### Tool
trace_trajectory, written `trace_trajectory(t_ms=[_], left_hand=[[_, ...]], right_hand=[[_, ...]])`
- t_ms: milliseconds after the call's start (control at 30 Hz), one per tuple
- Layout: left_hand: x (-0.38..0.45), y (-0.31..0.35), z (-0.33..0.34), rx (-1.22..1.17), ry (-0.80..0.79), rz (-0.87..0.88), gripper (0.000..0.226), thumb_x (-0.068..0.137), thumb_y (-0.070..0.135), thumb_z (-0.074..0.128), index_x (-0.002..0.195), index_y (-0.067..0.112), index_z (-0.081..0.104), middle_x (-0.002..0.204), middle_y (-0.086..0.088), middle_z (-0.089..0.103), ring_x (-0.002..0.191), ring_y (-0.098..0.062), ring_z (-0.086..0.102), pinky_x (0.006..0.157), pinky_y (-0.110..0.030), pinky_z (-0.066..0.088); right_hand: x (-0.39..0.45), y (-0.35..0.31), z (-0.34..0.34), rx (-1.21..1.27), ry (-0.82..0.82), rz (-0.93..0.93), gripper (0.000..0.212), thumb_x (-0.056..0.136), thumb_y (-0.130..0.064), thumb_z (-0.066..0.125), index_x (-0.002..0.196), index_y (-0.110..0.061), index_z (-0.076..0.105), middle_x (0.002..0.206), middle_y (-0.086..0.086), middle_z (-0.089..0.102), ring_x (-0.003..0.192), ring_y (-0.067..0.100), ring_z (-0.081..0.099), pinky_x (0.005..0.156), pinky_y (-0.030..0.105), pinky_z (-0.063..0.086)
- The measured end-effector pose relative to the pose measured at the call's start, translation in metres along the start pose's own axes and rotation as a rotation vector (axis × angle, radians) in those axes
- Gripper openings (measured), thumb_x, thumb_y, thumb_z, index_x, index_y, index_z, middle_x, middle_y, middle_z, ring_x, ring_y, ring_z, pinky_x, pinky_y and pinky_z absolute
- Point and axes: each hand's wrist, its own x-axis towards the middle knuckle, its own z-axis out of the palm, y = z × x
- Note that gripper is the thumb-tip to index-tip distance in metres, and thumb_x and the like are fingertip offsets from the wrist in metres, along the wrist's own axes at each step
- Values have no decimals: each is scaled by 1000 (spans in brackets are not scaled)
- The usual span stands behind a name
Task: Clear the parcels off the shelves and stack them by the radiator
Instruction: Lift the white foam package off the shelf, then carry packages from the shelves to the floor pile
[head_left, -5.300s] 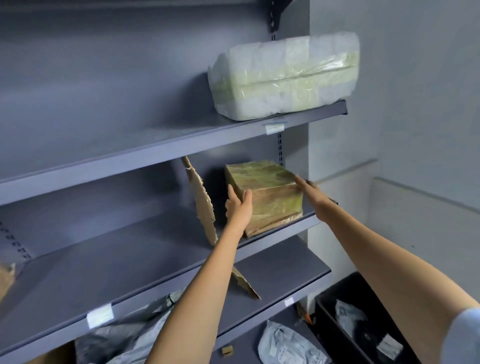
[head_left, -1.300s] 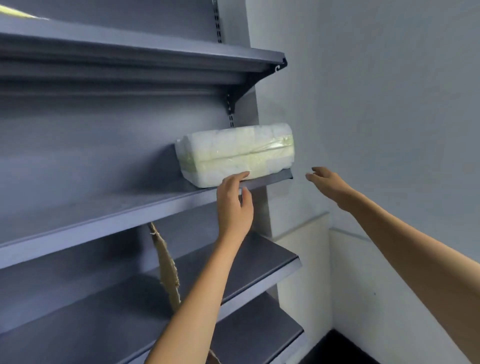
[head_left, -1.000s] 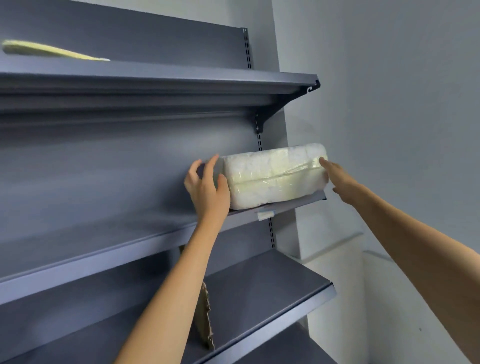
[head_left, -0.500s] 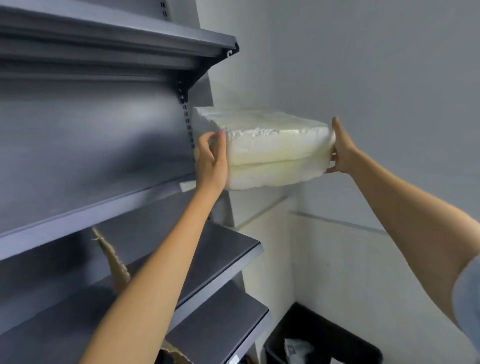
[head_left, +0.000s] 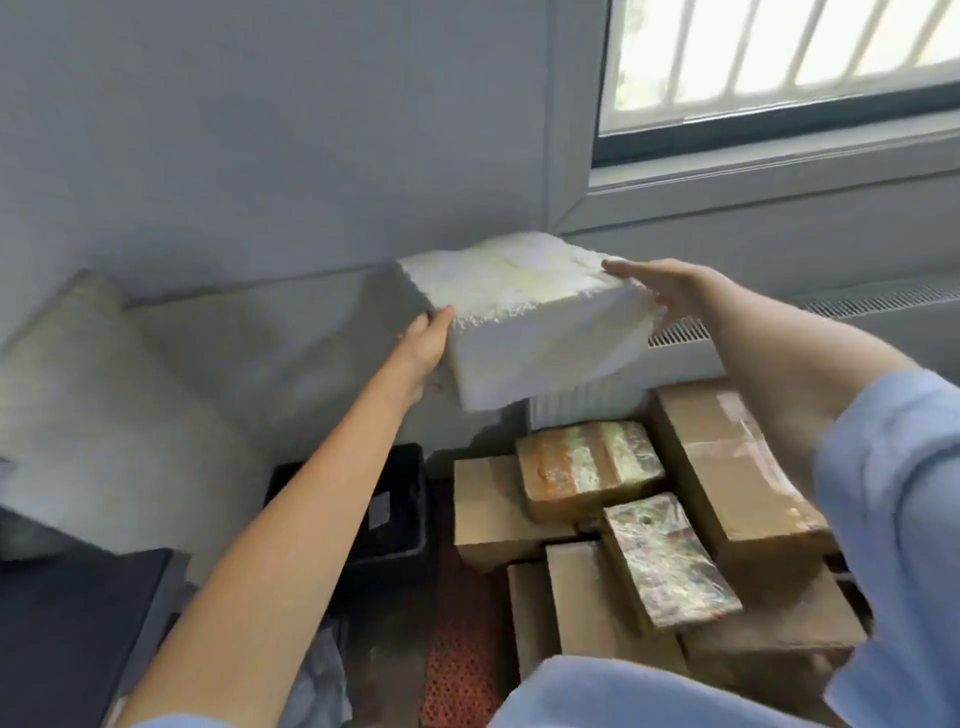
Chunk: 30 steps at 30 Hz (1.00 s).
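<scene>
- The left hand (head_left: 423, 340), left of centre in the frame, presses against the left end of the white foam-wrapped parcel (head_left: 524, 327). Only the palm and thumb side show, so whether its fingers curl round the far edge I cannot tell.
- The parcel is held in the air at mid-frame, tilted, above the pile of parcels (head_left: 649, 530) in front of the radiator (head_left: 587, 400).
- The right hand (head_left: 670, 291), right of centre, lies with straight fingers over the parcel's top right corner, touching it flat and not clasped.
- Risk, as I judge it: a squeeze between two palms could let the smooth wrap slip and the parcel drop.
- The pile at lower right is uneven, with tape-wrapped parcels askew; a parcel set on them could tip or slide off.
</scene>
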Motion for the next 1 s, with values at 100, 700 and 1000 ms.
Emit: trace_trajectory(t_ms=[100,700,1000], left_hand=[[16,-7,99,3,-226,-126,53,96,50,36,142,24,33,146,-7,39,128,-36,42,90,-52,42],[26,-124,453,-64,-607,-451,68,96,-3,29,147,39,10,156,3,19,142,-31,22,111,-61,21],[49,-138,491,-126,-572,-506,62,101,9,33,149,32,3,156,3,21,141,-24,27,116,-50,21]], right_hand=[[10,92,-60,31,126,197,71,74,-60,65,126,-15,52,127,3,52,103,28,57,70,45,54],[18,443,-192,280,129,835,62,90,-55,46,141,-25,30,147,7,37,84,22,62,69,35,52],[76,453,-178,470,437,640,48,91,-17,48,138,-14,36,125,19,55,90,33,61,73,36,51]])
